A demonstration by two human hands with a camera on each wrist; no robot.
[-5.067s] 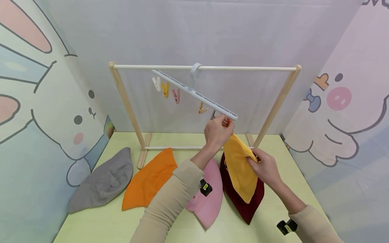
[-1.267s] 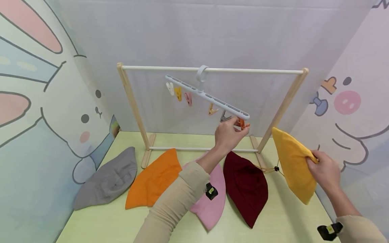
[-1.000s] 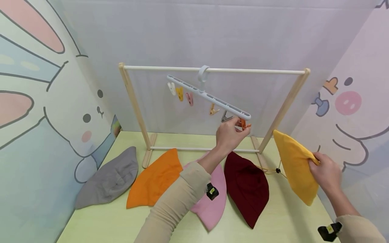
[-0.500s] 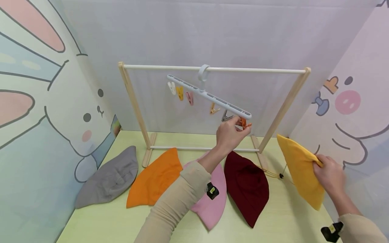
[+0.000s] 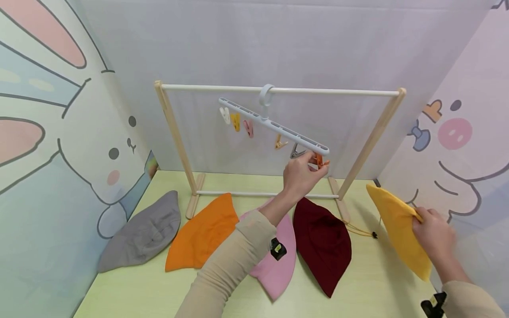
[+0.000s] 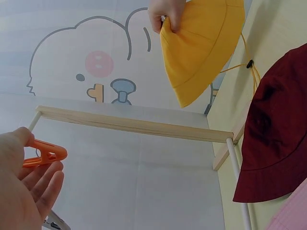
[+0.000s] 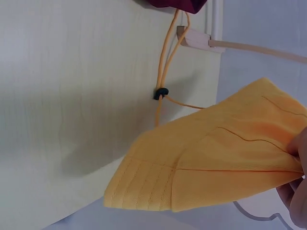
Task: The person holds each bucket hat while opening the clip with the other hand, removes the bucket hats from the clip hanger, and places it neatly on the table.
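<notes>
My left hand pinches an orange clothespin that hangs at the near right end of the pale blue hanger. At the far right, my right hand grips a folded yellow bucket hat by its top. The hat is tilted just above the table, and its yellow cord with a black toggle trails toward the dark red bucket hat. More clothespins hang along the hanger: white, yellow, pink, tan and grey.
A wooden rack with a white top rod carries the hanger. On the pale green table lie a grey hat, an orange hat and a pink hat, the last partly behind my left forearm.
The yellow hat has moved away from the hanger to the right, and recently lower toward the table with my right hand. My left hand has stayed on the orange clothespin.
</notes>
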